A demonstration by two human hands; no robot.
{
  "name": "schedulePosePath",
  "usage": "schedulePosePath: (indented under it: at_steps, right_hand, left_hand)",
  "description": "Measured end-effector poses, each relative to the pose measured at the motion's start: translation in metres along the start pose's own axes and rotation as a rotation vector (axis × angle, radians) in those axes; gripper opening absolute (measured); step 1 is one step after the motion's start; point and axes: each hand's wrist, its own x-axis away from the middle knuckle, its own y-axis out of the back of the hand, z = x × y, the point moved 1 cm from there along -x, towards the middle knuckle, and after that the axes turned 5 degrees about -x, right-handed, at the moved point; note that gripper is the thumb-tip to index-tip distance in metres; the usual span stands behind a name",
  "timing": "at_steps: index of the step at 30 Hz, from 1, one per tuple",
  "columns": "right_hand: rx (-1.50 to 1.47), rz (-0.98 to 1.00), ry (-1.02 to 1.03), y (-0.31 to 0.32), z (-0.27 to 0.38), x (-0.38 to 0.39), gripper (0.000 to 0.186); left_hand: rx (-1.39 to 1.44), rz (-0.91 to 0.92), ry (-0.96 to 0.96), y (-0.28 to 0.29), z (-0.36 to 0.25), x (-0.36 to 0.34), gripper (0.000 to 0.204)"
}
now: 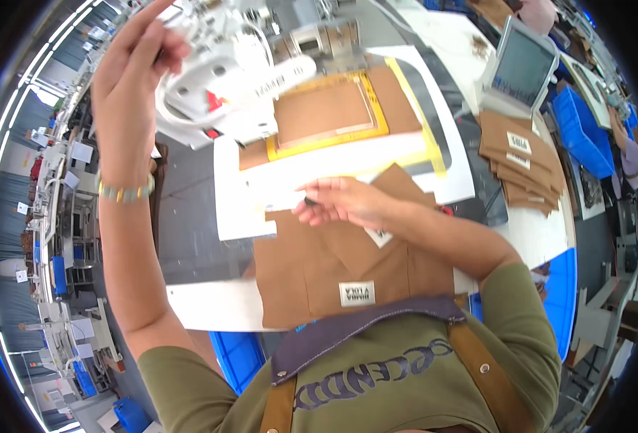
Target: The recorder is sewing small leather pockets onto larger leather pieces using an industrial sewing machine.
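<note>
My left hand [135, 79] is raised at the upper left beside the white sewing machine head [239, 90]. Its index finger stretches up while the others curl, and nothing shows in its grip. Over the brown fabric pieces [283, 256] at the table's near edge, my right hand [344, 202] is closed around a small dark object [309, 202] that I cannot make out. White labels [356, 294] show on these pieces. Beyond my right hand, a yellow frame [326, 144] lies on brown material [398, 101] within a white template sheet [449, 130].
To the right, a stack of brown labelled pieces [521, 162] sits near a screen unit [517, 68]. Blue bins stand farther right [582, 130] and under the table's near edge [238, 357]. A red ring-shaped thing [445, 211] lies by my right forearm.
</note>
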Motion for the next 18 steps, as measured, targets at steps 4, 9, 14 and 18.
schedulePosePath:
  at_steps: [4, 9, 14, 18]
  right_hand:
    - [0.035, -0.033, -0.061, 0.001, 0.004, 0.001, 0.036]
    - [-0.049, -0.033, -0.068, 0.0, 0.013, 0.006, 0.034]
    - [0.091, -0.08, -0.051, -0.004, 0.061, 0.034, 0.035]
    - [0.52, -0.159, 0.1, 0.001, 0.138, 0.037, 0.043]
  left_hand:
    - [-0.708, 0.076, -0.13, 0.016, 0.044, -0.095, 0.032]
    - [-1.052, 0.288, 0.024, 0.022, 0.095, -0.138, 0.036]
    - [-0.955, 0.399, 0.069, 0.024, 0.109, -0.156, 0.036]
    - [-0.923, 0.414, 0.039, 0.02, 0.111, -0.157, 0.033]
